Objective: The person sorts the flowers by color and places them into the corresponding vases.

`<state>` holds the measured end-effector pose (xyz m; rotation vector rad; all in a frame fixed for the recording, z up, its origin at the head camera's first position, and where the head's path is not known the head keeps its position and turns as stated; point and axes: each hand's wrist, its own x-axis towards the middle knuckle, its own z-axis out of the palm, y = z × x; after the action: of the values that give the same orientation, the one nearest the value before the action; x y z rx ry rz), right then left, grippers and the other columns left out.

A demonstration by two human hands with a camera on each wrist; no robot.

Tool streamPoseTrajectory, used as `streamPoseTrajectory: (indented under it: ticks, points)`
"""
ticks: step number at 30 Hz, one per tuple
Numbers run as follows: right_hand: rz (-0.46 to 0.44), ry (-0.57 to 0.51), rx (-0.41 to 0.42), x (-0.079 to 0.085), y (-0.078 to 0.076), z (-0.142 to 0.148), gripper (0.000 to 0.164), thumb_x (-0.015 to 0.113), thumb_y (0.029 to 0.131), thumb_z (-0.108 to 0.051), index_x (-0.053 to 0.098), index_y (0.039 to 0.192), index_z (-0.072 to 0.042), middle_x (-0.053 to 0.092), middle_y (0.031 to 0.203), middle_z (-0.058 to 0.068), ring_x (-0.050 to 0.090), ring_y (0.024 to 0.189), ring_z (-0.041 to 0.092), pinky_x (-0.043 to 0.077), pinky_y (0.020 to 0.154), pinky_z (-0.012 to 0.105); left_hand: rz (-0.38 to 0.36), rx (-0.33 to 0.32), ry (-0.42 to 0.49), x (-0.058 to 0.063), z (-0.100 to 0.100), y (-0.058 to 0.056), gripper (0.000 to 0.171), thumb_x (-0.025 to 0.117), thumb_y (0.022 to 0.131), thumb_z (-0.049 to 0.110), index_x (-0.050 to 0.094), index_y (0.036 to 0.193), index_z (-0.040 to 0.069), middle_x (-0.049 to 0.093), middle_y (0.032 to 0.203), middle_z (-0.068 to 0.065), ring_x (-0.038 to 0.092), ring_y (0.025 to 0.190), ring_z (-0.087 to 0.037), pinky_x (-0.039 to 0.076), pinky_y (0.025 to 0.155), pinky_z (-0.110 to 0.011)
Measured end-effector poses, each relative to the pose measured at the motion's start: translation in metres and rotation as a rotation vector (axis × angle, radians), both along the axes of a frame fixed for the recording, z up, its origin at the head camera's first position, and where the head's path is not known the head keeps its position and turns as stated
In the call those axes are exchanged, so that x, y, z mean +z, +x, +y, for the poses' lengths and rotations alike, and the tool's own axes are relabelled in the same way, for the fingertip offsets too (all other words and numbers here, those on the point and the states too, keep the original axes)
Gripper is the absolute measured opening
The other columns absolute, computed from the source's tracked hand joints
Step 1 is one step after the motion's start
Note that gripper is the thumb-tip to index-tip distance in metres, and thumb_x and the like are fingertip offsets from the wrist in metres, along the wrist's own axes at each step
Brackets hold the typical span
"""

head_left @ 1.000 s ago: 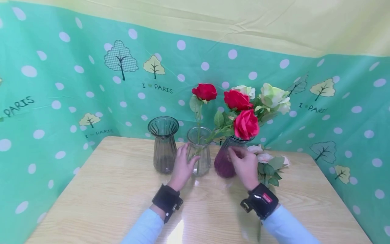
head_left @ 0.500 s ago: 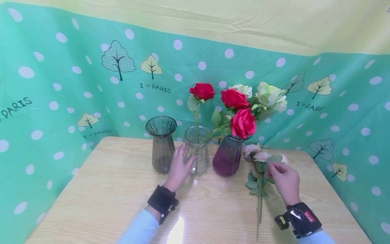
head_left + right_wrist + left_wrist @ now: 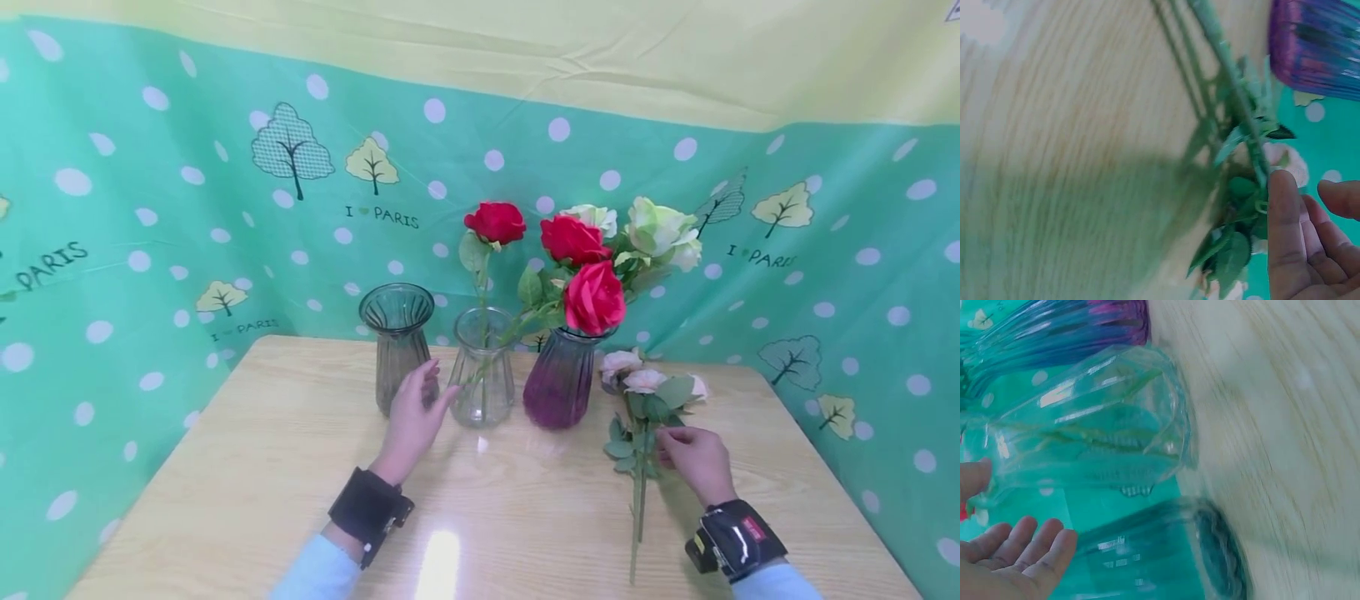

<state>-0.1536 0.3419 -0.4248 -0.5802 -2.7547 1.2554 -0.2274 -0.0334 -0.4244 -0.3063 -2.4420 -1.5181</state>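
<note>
My left hand (image 3: 411, 421) is in front of the smoky grey glass vase (image 3: 401, 354), beside the clear glass vase (image 3: 483, 408). In the left wrist view its thumb and fingers are spread, holding nothing. Red roses (image 3: 495, 222) have stems in the clear vase. At right, my right hand (image 3: 699, 458) is beside the stems of pale pink roses (image 3: 645, 382) lying on the table. The right wrist view has its index finger (image 3: 1286, 219) by a green stem (image 3: 1244, 100), thumb apart from it; I cannot tell if they touch.
A purple-tinted vase (image 3: 557, 387) holds white-green roses (image 3: 660, 229) behind the red blooms. The wooden table (image 3: 247, 492) meets a green dotted cloth (image 3: 150, 325) at its back and sides. Glare shows at the front.
My left hand has drawn back from the clear vase, moving left and toward me. My right hand has moved from the purple vase rightward to the pink rose stems, then slightly lower.
</note>
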Motion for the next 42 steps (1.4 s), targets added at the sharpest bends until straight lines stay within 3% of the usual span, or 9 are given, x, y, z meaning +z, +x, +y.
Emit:
streamPoseTrajectory:
  ticks: [4, 15, 20, 27, 30, 35, 42]
  points:
    - [-0.034, 0.084, 0.019, -0.006, -0.006, 0.006, 0.039, 0.056, 0.092, -0.024, 0.063, 0.107, 0.012, 0.071, 0.082, 0.017, 0.065, 0.065, 0.014, 0.052, 0.056, 0.026, -0.002, 0.033, 0.014, 0.002, -0.012, 0.002, 0.052, 0.060, 0.091, 0.031, 0.045, 0.132, 0.004, 0.056, 0.124, -0.016, 0.055, 0.114, -0.032, 0.047, 0.099, -0.046]
    - [-0.047, 0.150, 0.026, -0.013, -0.018, 0.008, 0.036, 0.061, 0.089, -0.027, 0.070, 0.088, 0.008, 0.065, 0.059, 0.003, 0.057, 0.053, 0.012, 0.044, 0.050, 0.025, 0.011, 0.139, 0.067, 0.002, -0.037, -0.001, 0.041, 0.066, 0.087, 0.029, 0.052, 0.116, 0.002, 0.059, 0.107, -0.013, 0.058, 0.099, -0.026, 0.052, 0.090, -0.039]
    - [-0.055, 0.148, 0.025, -0.016, -0.019, 0.007, 0.034, 0.059, 0.089, -0.024, 0.069, 0.091, 0.009, 0.064, 0.058, 0.001, 0.056, 0.053, 0.011, 0.044, 0.050, 0.025, 0.007, 0.185, 0.069, 0.001, -0.043, -0.003, 0.047, 0.069, 0.084, 0.031, 0.049, 0.114, 0.000, 0.051, 0.107, -0.013, 0.053, 0.096, -0.026, 0.050, 0.086, -0.040]
    - [-0.036, 0.176, 0.035, -0.012, -0.018, 0.007, 0.033, 0.058, 0.089, -0.022, 0.068, 0.093, 0.009, 0.065, 0.059, 0.003, 0.057, 0.054, 0.011, 0.043, 0.052, 0.025, 0.030, 0.222, 0.072, 0.000, -0.046, -0.008, 0.062, 0.072, 0.081, 0.033, 0.041, 0.121, -0.003, 0.042, 0.118, -0.018, 0.046, 0.106, -0.031, 0.048, 0.092, -0.047]
    - [-0.033, 0.157, 0.014, -0.009, -0.017, 0.006, 0.035, 0.057, 0.089, -0.022, 0.066, 0.097, 0.011, 0.066, 0.063, 0.005, 0.057, 0.057, 0.011, 0.044, 0.053, 0.025, 0.038, 0.231, 0.069, 0.000, -0.047, -0.009, 0.067, 0.073, 0.080, 0.032, 0.037, 0.125, -0.004, 0.039, 0.123, -0.021, 0.044, 0.111, -0.034, 0.046, 0.094, -0.049]
    - [-0.024, 0.029, -0.036, -0.009, -0.016, 0.008, 0.039, 0.055, 0.091, -0.021, 0.059, 0.107, 0.014, 0.068, 0.073, 0.011, 0.060, 0.059, 0.011, 0.053, 0.055, 0.026, 0.024, 0.218, 0.090, -0.001, -0.049, -0.010, 0.076, 0.073, 0.080, 0.030, 0.030, 0.134, -0.003, 0.034, 0.133, -0.022, 0.039, 0.121, -0.036, 0.042, 0.101, -0.050]
    - [-0.011, -0.122, -0.072, -0.008, -0.016, 0.011, 0.042, 0.052, 0.092, -0.017, 0.052, 0.114, 0.018, 0.065, 0.070, 0.005, 0.062, 0.057, 0.011, 0.057, 0.056, 0.026, -0.051, 0.167, 0.091, -0.003, -0.053, -0.015, 0.088, 0.070, 0.083, 0.033, 0.017, 0.145, 0.001, 0.023, 0.149, -0.021, 0.027, 0.137, -0.036, 0.030, 0.113, -0.050]
